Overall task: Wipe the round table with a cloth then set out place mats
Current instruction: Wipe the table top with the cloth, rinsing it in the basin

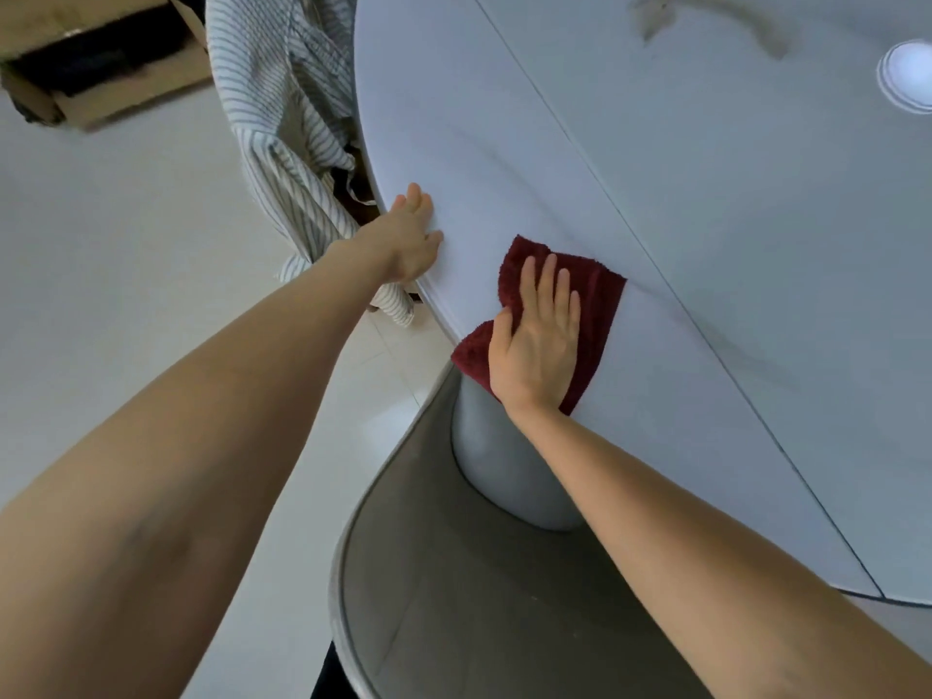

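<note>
Neither grip closes on anything: both hands lie flat with fingers straight. Largest is the round white surface [655, 194], crossed by a thin seam. Beside its left edge hangs a striped fabric [282, 143], with a cardboard box [101, 68] on the floor beyond. A dark red cloth [595, 300] lies near the surface's edge, pressed under the right hand [539, 340]. The left hand [411, 239] rests on the rim nearby.

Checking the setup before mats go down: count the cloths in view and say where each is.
1 wiping cloth: the red cloth lies flat at the table edge under the right hand. A striped fabric hangs beside the table, by the left hand. Others may be out of view.
</note>
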